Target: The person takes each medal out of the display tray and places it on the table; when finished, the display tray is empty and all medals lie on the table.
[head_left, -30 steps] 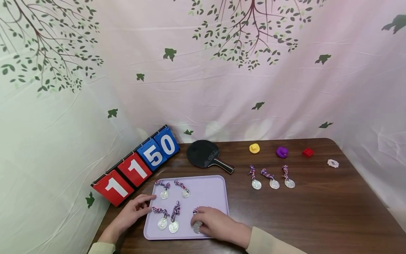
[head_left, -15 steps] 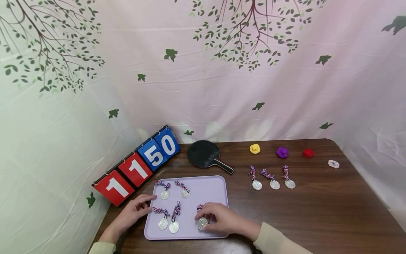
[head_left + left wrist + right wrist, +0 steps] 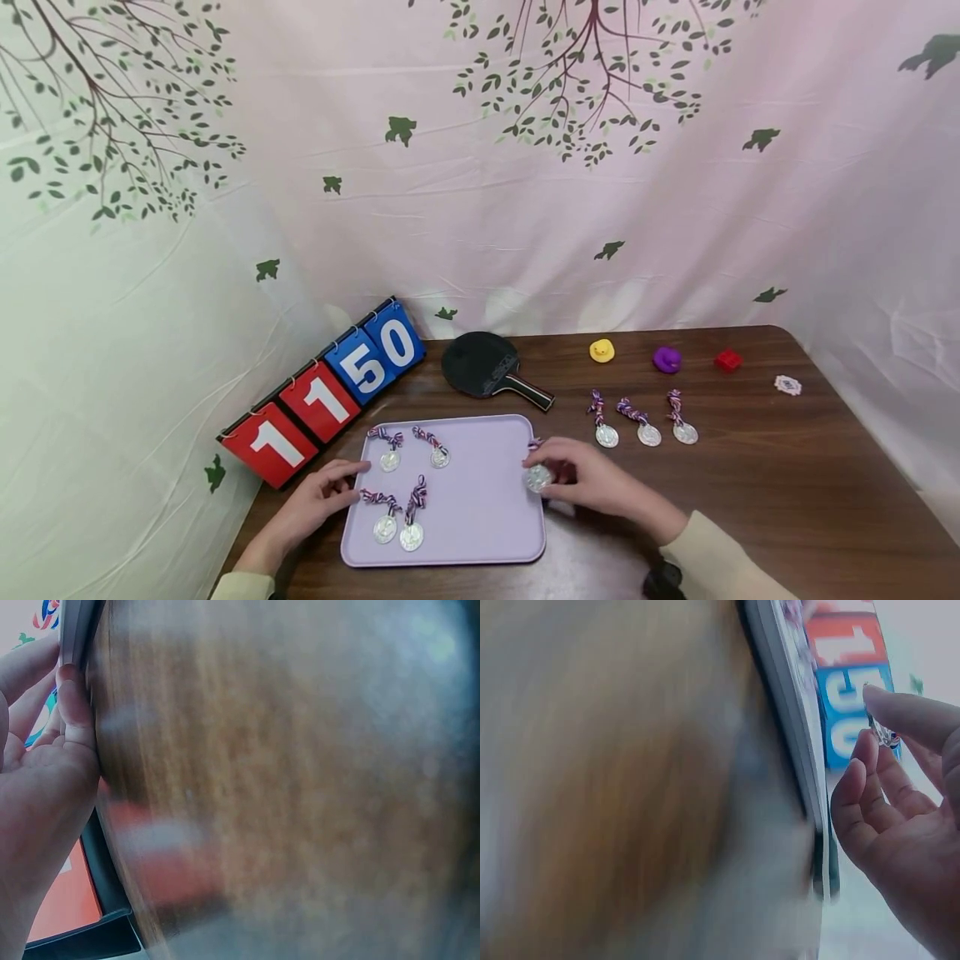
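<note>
You have eight medals (image 3: pixel 538 478), one tray (image 3: pixel 480 508), one scoreboard (image 3: pixel 325 396), one paddle (image 3: pixel 480 364), one block (image 3: pixel 727 360), one white piece (image 3: pixel 787 385); at one o'clock, two ducks (image 3: pixel 602 351).

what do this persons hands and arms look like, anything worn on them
The left hand and right hand wear no gloves. The plain cream fabric left sleeve and matching right sleeve end near the wrists. A rounded black object shows by the right one, a dark sliver by the left; neither can be identified.

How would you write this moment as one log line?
left hand: touches tray, left edge; right hand: pinches medal, near tray's right edge; on tray: four medals; on table: three medals
</note>
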`<action>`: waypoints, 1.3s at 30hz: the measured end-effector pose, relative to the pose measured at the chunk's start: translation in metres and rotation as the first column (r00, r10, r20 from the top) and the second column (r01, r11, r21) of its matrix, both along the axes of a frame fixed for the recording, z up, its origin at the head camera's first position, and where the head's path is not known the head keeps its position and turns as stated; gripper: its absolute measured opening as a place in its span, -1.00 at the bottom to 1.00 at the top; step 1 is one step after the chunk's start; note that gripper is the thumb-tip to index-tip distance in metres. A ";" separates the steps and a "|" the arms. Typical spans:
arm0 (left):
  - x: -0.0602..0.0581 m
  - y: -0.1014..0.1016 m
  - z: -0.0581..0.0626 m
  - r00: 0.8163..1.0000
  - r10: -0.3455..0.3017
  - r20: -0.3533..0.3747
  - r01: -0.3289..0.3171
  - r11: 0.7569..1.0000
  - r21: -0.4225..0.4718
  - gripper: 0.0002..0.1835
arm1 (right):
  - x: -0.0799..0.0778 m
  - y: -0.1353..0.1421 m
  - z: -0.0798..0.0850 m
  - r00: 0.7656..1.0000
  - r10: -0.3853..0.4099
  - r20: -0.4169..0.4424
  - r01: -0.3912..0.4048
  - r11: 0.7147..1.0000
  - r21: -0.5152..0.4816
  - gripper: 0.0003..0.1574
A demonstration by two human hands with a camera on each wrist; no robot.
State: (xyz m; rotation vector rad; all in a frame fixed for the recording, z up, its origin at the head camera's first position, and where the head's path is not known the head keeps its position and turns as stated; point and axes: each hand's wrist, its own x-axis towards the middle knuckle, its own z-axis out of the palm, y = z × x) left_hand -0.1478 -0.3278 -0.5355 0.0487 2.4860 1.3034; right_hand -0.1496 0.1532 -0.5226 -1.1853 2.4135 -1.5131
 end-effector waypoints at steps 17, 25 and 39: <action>0.001 -0.001 -0.002 1.000 -0.001 -0.028 0.002 1.000 0.001 -0.54 | -0.020 0.206 -0.002 0.868 -0.490 -0.082 0.496 0.849 0.181 -0.50; 0.002 -0.001 0.001 0.999 -0.025 -0.031 0.025 1.000 0.003 -0.54 | -0.015 0.252 -0.012 0.827 -0.558 -0.071 0.548 0.770 0.327 -0.48; -0.004 -0.007 -0.007 0.999 -0.022 -0.047 0.020 0.999 -0.036 -0.54 | -0.027 0.256 -0.011 0.858 -0.363 -0.364 0.501 0.751 0.430 -0.49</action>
